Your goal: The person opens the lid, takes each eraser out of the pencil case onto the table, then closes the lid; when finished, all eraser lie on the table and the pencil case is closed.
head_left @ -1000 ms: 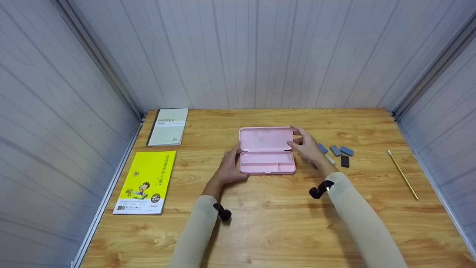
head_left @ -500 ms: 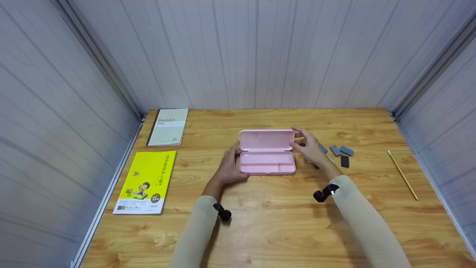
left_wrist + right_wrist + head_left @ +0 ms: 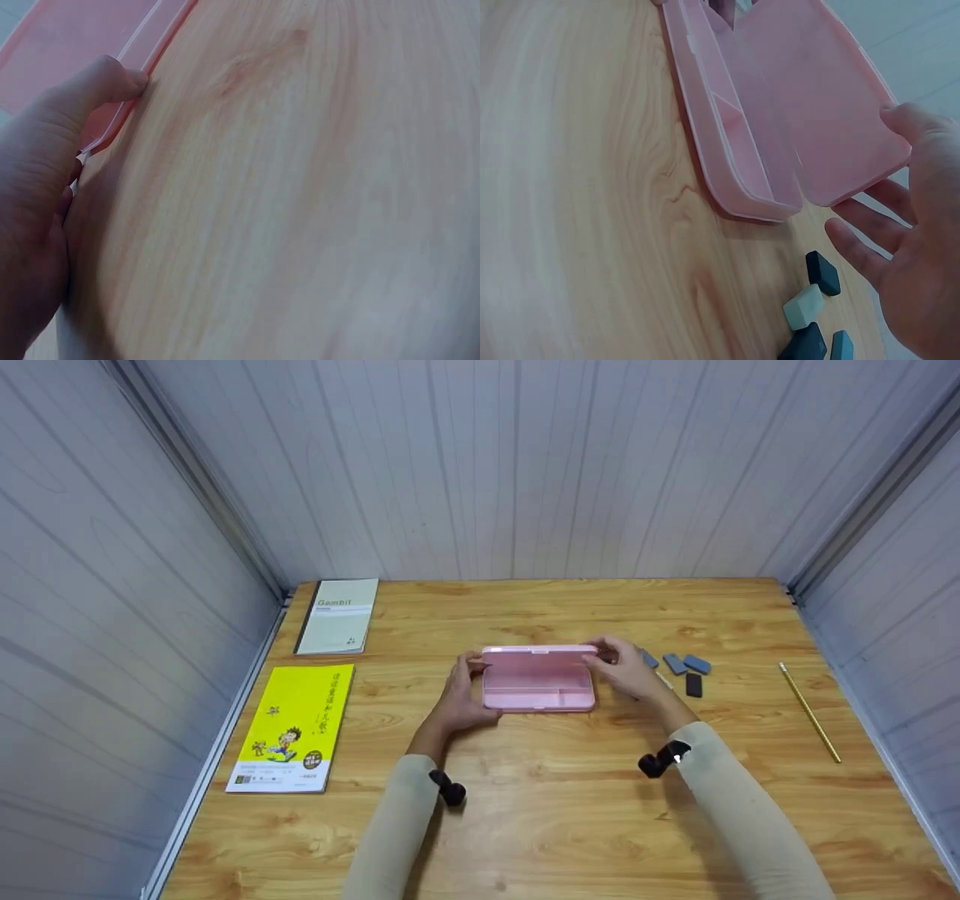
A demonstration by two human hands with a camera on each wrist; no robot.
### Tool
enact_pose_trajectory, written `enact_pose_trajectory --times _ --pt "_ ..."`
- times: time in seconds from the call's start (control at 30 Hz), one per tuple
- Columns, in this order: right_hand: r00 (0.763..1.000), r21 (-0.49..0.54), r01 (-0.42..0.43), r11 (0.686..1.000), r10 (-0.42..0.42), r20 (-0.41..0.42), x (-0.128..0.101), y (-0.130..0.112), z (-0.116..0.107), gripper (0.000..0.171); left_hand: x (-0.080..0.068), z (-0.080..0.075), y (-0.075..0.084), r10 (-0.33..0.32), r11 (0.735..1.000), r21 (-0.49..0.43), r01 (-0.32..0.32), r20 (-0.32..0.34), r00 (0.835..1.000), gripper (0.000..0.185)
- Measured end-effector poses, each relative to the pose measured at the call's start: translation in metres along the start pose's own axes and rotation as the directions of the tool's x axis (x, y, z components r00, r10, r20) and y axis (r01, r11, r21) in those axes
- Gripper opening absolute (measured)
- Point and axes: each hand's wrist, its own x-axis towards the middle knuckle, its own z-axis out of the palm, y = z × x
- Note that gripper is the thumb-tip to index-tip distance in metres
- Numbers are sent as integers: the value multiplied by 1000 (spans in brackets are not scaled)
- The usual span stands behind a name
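Note:
A pink pencil case (image 3: 536, 690) lies at the middle of the wooden table (image 3: 540, 810), its lid (image 3: 536, 654) tilted forward over the tray, half down. My left hand (image 3: 466, 688) grips the case's left end; in the left wrist view the thumb of this left hand (image 3: 52, 150) lies along the case's edge (image 3: 127, 97). My right hand (image 3: 613, 660) is at the lid's right end. In the right wrist view the right hand (image 3: 919, 240) has straight fingers behind the lid (image 3: 810, 97) and its thumb on the lid's corner. The tray (image 3: 716, 120) is empty.
Several small blue, grey and black erasers (image 3: 679, 667) (image 3: 821, 274) lie just right of the case. A pencil (image 3: 810, 711) lies near the right edge. A yellow book (image 3: 292, 727) and a grey notebook (image 3: 341, 615) lie at the left.
The lid has swung from upright down toward the tray, and my right hand has come down with it. My left hand's fingers have moved up to the lid's left corner.

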Motion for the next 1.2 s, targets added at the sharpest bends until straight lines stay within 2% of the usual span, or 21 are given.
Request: enact_pose_trajectory --times 0.13,0.3,0.5,0.7,0.87,1.0,1.2 --pt "999 -4 0 1000 0 46 -3 2 3 31 1 0 1 -36 999 17 35 17 999 104" --pt "996 -65 -9 998 14 90 -8 3 4 34 2 -1 2 -64 998 23 63 39 997 102" --pt "993 -51 -9 999 15 115 -10 5 4 35 2 -1 1 -39 998 40 38 30 999 100" --pt "992 -16 10 1000 -8 122 -14 10 7 36 3 -3 3 -69 996 65 64 78 995 96" --pt "991 -7 26 1000 -25 135 -17 15 10 35 3 -4 3 -45 997 67 39 91 995 95" --pt "989 -35 47 998 -41 141 -20 18 12 33 2 -4 4 -17 998 70 11 89 996 87" --pt "987 -66 63 996 -52 153 -23 22 12 32 1 -4 7 -49 996 77 42 95 994 67"
